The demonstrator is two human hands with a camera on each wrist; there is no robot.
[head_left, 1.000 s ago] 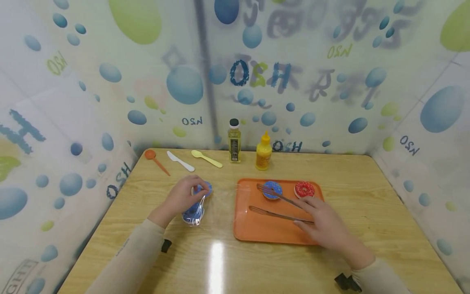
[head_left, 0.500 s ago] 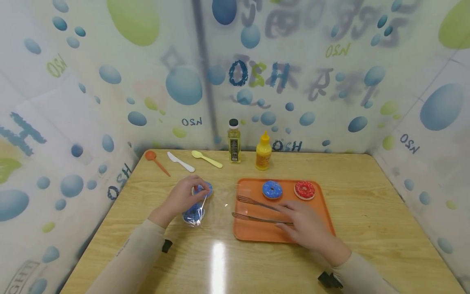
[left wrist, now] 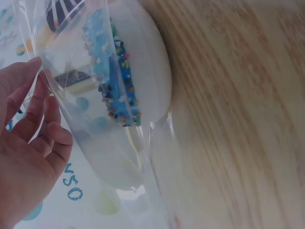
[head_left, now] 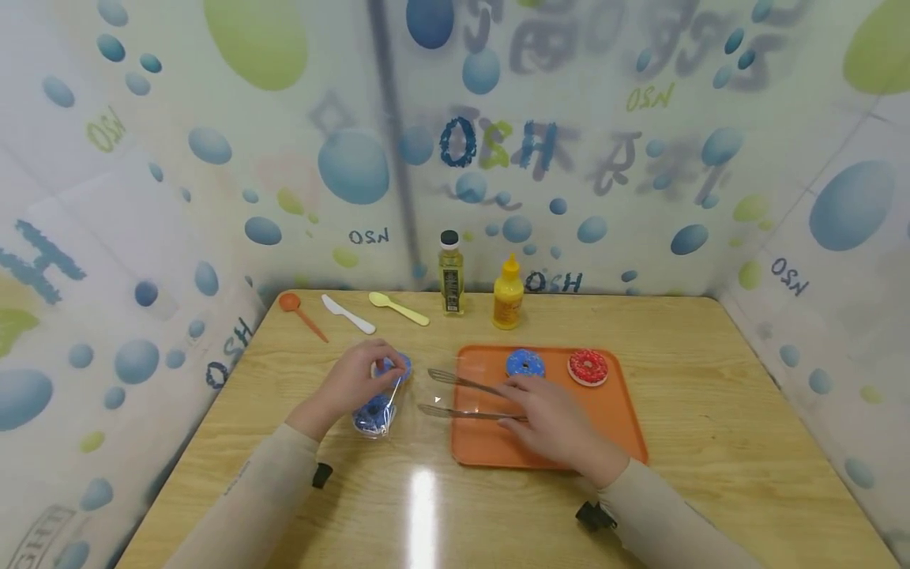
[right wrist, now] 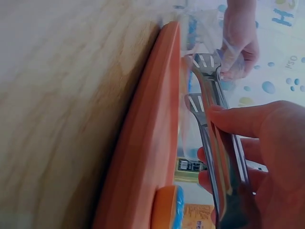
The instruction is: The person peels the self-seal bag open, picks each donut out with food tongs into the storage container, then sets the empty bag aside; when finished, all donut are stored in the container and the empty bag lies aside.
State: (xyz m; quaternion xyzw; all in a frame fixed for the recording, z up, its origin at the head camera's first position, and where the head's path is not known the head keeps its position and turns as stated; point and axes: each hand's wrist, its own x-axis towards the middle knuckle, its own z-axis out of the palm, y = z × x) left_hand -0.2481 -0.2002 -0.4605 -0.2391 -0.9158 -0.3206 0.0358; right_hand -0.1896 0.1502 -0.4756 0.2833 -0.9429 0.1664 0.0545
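Note:
My left hand [head_left: 350,381] pinches the edge of a clear plastic bag [left wrist: 119,167] between thumb and fingertips. Inside the bag lie blue-frosted donuts; one donut [head_left: 374,414] shows below the hand, and another [head_left: 403,366] is partly covered by the fingers. Metal serving tongs [right wrist: 221,157] with slotted tips are held in my right hand [head_left: 553,420]. Their arms stand apart with nothing between, tips past the left edge of the orange tray [head_left: 478,452]. Whether the tips are over or inside the bag, I cannot tell. A blue donut [head_left: 524,362] and a red donut [head_left: 588,367] sit on the tray.
Along the table's back stand an oil bottle [head_left: 451,275] and a yellow squeeze bottle [head_left: 508,299]. To their left lie a yellow spoon [head_left: 400,308], a white knife [head_left: 348,314] and an orange spoon [head_left: 302,314]. Patterned walls [head_left: 284,118] enclose the table [head_left: 718,411].
My right hand has carried the tongs leftward, from over the blue donut on the tray to past the tray's left edge. My left hand has kept its pinch on the bag in place.

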